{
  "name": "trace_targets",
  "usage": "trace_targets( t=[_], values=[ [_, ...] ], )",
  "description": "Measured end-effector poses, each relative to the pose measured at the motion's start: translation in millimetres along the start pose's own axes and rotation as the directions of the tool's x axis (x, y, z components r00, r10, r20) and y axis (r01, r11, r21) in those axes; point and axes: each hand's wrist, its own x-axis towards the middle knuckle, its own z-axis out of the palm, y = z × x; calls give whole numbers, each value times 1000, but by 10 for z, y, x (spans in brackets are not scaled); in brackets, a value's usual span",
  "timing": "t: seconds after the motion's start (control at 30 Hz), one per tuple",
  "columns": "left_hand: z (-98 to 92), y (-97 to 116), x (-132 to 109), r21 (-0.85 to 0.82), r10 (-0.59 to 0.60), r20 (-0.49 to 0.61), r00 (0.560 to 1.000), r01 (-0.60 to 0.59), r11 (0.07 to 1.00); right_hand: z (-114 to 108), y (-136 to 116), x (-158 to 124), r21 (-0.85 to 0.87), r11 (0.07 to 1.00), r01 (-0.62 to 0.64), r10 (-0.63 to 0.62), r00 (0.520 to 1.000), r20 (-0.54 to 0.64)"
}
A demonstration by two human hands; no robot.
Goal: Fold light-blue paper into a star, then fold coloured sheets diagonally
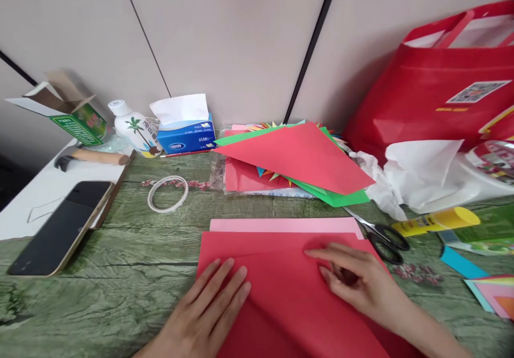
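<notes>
Red paper [277, 272] lies in front of me, with a raised or folded layer running diagonally toward the lower right. Pink paper [281, 225] shows from beneath its far edge. My left hand [212, 310] rests flat on the red paper's left part, fingers stretched out. Over the right part is my right hand [359, 277], its index finger extended and touching the sheet, thumb apart and the other fingers curled, with nothing seen between them. Black-handled scissors [385, 240] lie just beyond the paper's right corner.
Behind are cut red paper [305, 157], a tissue box [187, 135], a white bottle [134, 130] and a green box [82, 122]. A tape roll [167, 193] and phone [62, 226] lie left. Right stand a glue stick [437, 221] and red bag [433, 90].
</notes>
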Motion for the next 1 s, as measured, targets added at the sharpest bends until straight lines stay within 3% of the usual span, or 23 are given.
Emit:
trace_targets(
  t=[0.33, 0.5, 0.83, 1.0],
  values=[
    [59, 11, -46, -31, -40, 13, 999, 41, 999, 41, 67, -25, -183, 967, 178, -205, 968, -144],
    [19, 11, -30, -53, -41, 70, 997, 45, 998, -27, 74, -2, -117, 981, 153, -167, 979, -119],
    [87, -50, -47, -64, 15, -2, 1000, -15, 998, -41, 151, -8, -114, 986, 124, -143, 974, -177],
    [70, -52, -56, -54, 51, 50, 997, -48, 997, -24, 121, -6, -101, 985, 138, -156, 969, -194]
  ],
)
